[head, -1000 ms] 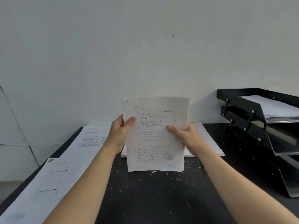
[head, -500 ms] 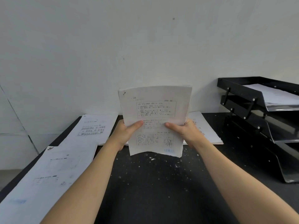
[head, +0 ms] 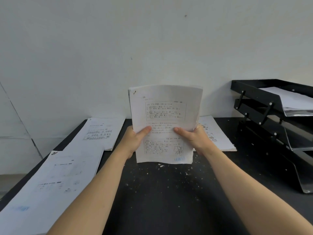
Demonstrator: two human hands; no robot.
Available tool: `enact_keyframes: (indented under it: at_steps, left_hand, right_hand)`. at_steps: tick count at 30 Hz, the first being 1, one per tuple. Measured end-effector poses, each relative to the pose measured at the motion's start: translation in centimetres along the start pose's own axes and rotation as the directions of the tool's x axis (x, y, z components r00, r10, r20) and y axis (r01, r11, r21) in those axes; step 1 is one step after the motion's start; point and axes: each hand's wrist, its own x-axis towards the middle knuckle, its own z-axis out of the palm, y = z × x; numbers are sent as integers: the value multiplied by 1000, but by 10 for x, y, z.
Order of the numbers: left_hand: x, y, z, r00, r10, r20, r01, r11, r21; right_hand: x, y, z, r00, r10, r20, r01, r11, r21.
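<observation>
Presently, the black stacked letter tray [head: 254,92] at the right edge of the frame holds white sheets [head: 291,99] in its top tier; the lower tiers' contents cannot be made out. At frame centre, a printed paper stack [head: 165,109] stands upright above the dark table [head: 169,197]. The left hand [head: 133,141] and right hand [head: 197,139] grip its lower half, thumbs on the front face.
</observation>
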Motion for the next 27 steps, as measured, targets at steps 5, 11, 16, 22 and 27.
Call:
enact_keyframes:
  at_steps: [5, 11, 16, 22, 27]
  left_hand:
    - [8, 20, -6, 1000, 5, -2, -4, 1000, 21]
    - [20, 57, -4, 993, 80, -81, -84, 996, -43]
    - [20, 58, -2, 993, 51, -103, -56, 997, -46]
    - [18, 62, -2, 995, 17, -98, -23, 998, -53]
    - [16, 69, 0, 983, 178, -51, -166, 970, 180]
  right_hand:
    - [3, -5, -6, 999, 35, 16, -35, 998, -45]
    - [-1, -46, 0, 994, -30, -103, 25, 999, -47]
    - [-7, -120, 28, 722, -605, -336, 307, 715, -628]
    - [4, -164, 109, 809, -576, 113, 320, 272, -907]
    - [13, -146, 142, 915, -336, 222, 304, 217, -927]
